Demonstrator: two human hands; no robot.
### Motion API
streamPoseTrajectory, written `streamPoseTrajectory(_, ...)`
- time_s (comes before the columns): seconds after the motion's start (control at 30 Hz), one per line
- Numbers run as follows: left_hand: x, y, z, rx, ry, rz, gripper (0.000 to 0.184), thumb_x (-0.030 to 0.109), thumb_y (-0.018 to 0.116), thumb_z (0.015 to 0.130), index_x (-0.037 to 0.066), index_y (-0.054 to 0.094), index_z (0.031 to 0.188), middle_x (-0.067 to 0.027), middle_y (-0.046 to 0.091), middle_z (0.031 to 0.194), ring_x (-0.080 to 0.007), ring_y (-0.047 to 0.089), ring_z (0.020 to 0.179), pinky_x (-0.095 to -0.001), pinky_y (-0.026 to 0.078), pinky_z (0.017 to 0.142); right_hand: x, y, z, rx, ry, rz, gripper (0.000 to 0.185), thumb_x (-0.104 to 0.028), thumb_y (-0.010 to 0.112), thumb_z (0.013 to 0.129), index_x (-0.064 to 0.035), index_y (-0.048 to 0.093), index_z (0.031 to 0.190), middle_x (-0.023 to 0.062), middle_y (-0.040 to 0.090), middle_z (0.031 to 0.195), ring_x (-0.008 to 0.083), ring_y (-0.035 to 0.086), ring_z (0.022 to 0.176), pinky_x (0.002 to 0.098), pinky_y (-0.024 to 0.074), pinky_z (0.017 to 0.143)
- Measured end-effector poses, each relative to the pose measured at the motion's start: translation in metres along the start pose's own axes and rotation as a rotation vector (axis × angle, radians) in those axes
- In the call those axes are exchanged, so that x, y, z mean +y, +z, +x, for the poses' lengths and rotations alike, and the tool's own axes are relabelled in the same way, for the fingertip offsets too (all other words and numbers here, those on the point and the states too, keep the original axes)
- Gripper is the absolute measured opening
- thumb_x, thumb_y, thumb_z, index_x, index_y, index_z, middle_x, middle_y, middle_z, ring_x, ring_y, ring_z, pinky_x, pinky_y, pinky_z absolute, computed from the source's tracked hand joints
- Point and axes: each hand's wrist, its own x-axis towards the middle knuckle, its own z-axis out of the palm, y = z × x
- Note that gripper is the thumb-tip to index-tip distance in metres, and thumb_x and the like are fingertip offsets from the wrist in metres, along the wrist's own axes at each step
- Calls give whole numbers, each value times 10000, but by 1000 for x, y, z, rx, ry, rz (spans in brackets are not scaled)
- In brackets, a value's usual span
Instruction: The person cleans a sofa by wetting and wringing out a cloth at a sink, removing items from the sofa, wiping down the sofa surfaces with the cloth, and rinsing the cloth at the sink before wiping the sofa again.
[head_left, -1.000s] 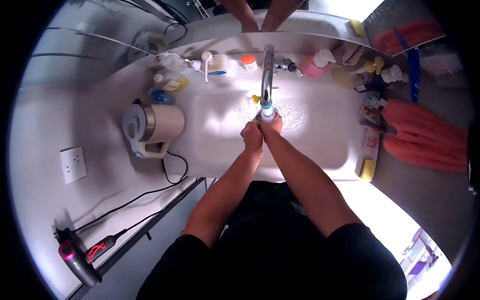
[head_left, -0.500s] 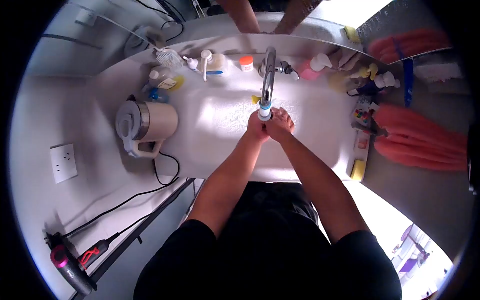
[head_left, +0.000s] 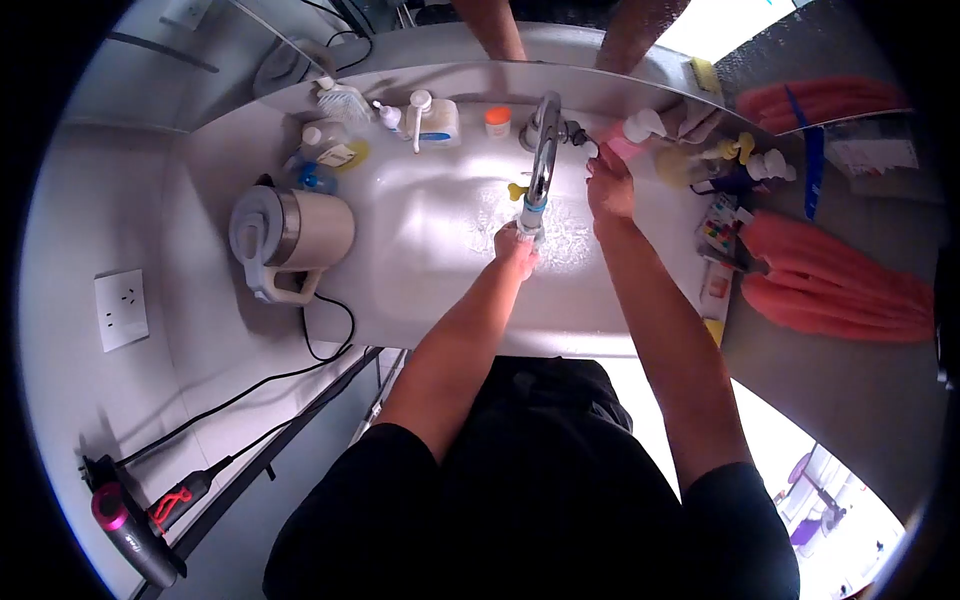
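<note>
The chrome faucet (head_left: 544, 165) arches over the white sink (head_left: 400, 300). My left hand (head_left: 514, 246) is held under its spout, in the running water; the fingers are mostly hidden by the spout end and the splash. Up at the back right, my right hand (head_left: 609, 188) has its fingers at the end of the faucet handle (head_left: 577, 134), seemingly pinched on it. A pink pump bottle (head_left: 622, 143) stands right beside those fingers. Near the spout, a small yellow piece (head_left: 516, 191) sticks out to the left.
A beige electric kettle (head_left: 320, 230) stands on the left ledge. Along the back are a white pump bottle (head_left: 433, 122), an orange-lidded jar (head_left: 497, 122) and a brush (head_left: 343, 103). Coral towels (head_left: 830, 280) hang at right. A hair dryer (head_left: 135, 540) hangs lower left with its cords.
My hands were together under the spout. The right one has moved up and right to the faucet handle, while the left stays under the spout. Splashing water now shows in the basin.
</note>
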Motion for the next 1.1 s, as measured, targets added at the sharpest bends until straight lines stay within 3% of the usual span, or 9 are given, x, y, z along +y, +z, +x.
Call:
streamPoseTrajectory(0.2,-8,15,-26,89,-86,169,316,410,524,1043,151,665,929,-46,641,731,-185,631,687,-383,485,618,63,-2,-49,-150,-226,109,522,-221,600,1037,-97,532,1539,102,643,1413,174,635,1054,313,510,936)
streamPoseTrajectory(0.33,-39,26,-39,-317,-38,57,335,279,457,1075,54,700,1024,-85,702,1002,-199,651,861,-363,526,777,104,-15,-84,-152,408,76,604,-495,532,1053,-101,531,1511,116,639,1412,260,606,1276,405,451,1107)
streamPoseTrajectory(0.4,-52,35,-57,-314,327,377,334,228,494,1019,30,694,1200,-87,674,1174,-165,660,926,-342,550,777,114,-20,-87,-134,676,300,620,-541,481,1065,-90,550,1485,111,658,1362,257,616,1245,412,464,1093)
streamPoseTrajectory(0.53,-57,38,-66,-297,368,534,431,290,510,1031,54,570,1387,-137,607,1353,-290,610,1168,-439,489,1002,91,-37,-103,-270,907,791,491,-502,449,1087,-91,613,1301,108,652,1273,250,629,1194,415,489,1063)
streamPoseTrajectory(0.67,-55,54,-84,64,1018,1029,475,387,489,1061,91,555,1426,-189,583,1398,-385,502,1314,-514,372,1136,88,-38,-113,-538,725,1096,675,-393,551,994,-204,374,1616,215,292,1680,406,240,1569,549,273,1239)
streamPoseTrajectory(0.73,-33,59,-94,121,1165,1160,474,410,476,1067,96,566,1410,-184,651,1298,-393,581,1226,-519,445,1061,73,-51,-116,-539,743,1071,360,-334,426,1120,-80,596,1310,81,643,1300,226,588,1256,386,462,1110)
streamPoseTrajectory(0.87,-4,61,-104,-214,1032,1454,588,551,461,1062,75,552,1396,-165,698,1171,-436,646,1088,-534,492,964,75,-54,-119,-267,732,918,483,-446,410,1123,-59,613,1327,104,640,1311,254,627,1190,408,500,1061)
streamPoseTrajectory(0.97,-28,66,-93,-110,924,1257,571,520,445,1095,51,523,1411,-139,715,1137,-355,687,1001,-457,539,896,50,-59,-123,-175,555,753,499,-456,415,1117,-57,624,1332,123,630,1324,253,609,1218,414,488,1079)
streamPoseTrajectory(1.1,-56,62,-75,-428,644,461,561,500,344,1136,28,551,1357,-130,702,1090,-266,684,913,-393,552,830,43,-64,-109,-81,633,684,436,-462,405,1114,-94,617,1019,73,647,981,209,639,909,376,537,770)
